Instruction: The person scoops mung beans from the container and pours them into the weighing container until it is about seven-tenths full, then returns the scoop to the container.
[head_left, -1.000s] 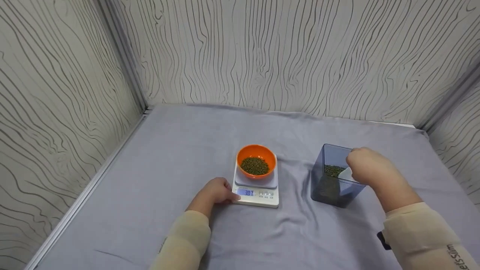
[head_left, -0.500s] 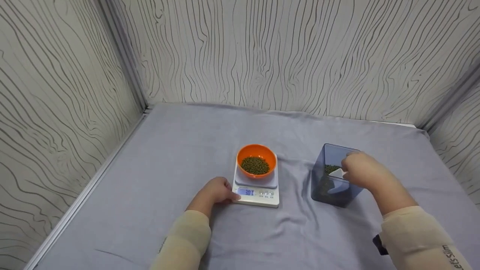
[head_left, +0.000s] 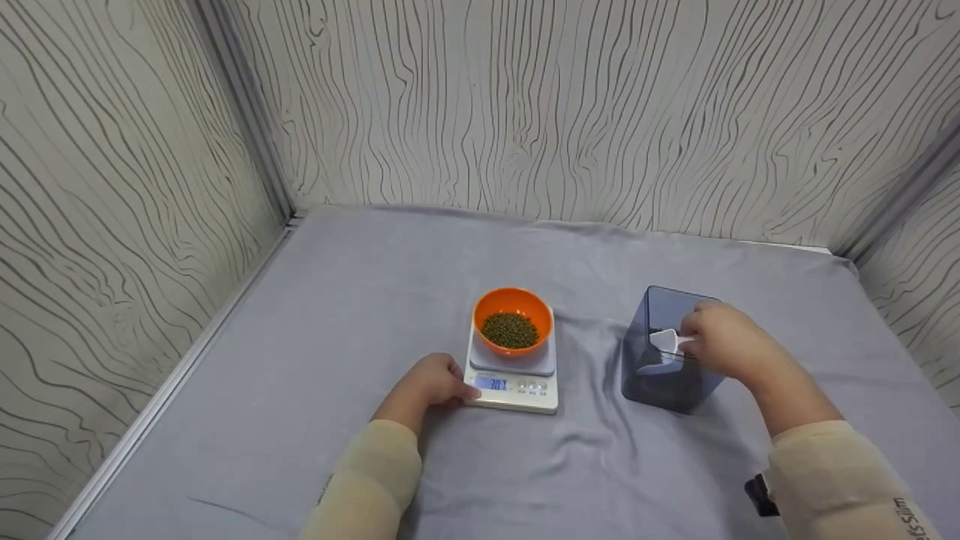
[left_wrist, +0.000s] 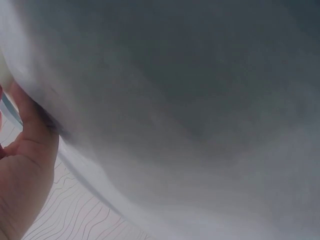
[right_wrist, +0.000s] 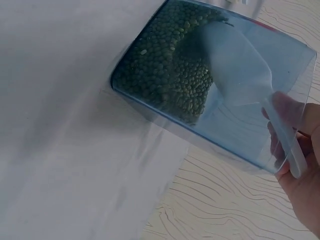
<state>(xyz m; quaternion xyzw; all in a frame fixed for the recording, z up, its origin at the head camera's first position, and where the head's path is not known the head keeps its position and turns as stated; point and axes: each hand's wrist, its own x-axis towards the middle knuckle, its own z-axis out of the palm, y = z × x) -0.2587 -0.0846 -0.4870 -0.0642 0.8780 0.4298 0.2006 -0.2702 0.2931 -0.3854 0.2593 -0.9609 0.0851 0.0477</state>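
A white kitchen scale (head_left: 534, 403) with a lit display stands on the cloth. On its platform sits an orange bowl (head_left: 516, 298) partly filled with green mung beans (head_left: 510, 331). My left hand (head_left: 435, 380) grips the scale's front left corner, thumb on top beside the display; its other fingers are mostly hidden. To the right stands a tall bluish see-through container (head_left: 636, 367) with more mung beans (right_wrist: 165, 65) inside. Reaching into its mouth, my right hand (head_left: 724, 339) holds a white scoop (right_wrist: 245, 70) by the handle. The scoop's head is inside the container, its front end at the beans.
A wrinkled grey cloth (head_left: 322, 300) covers the table. Wood-grain patterned panels (head_left: 517, 112) rise behind and at both sides. In the left wrist view, blurred pale cloth (left_wrist: 200, 150) fills most of the picture.
The scoop has turned and risen inside the container, with more of its white head showing, and my right hand has shifted slightly left. My left hand, scale and bowl stay put.
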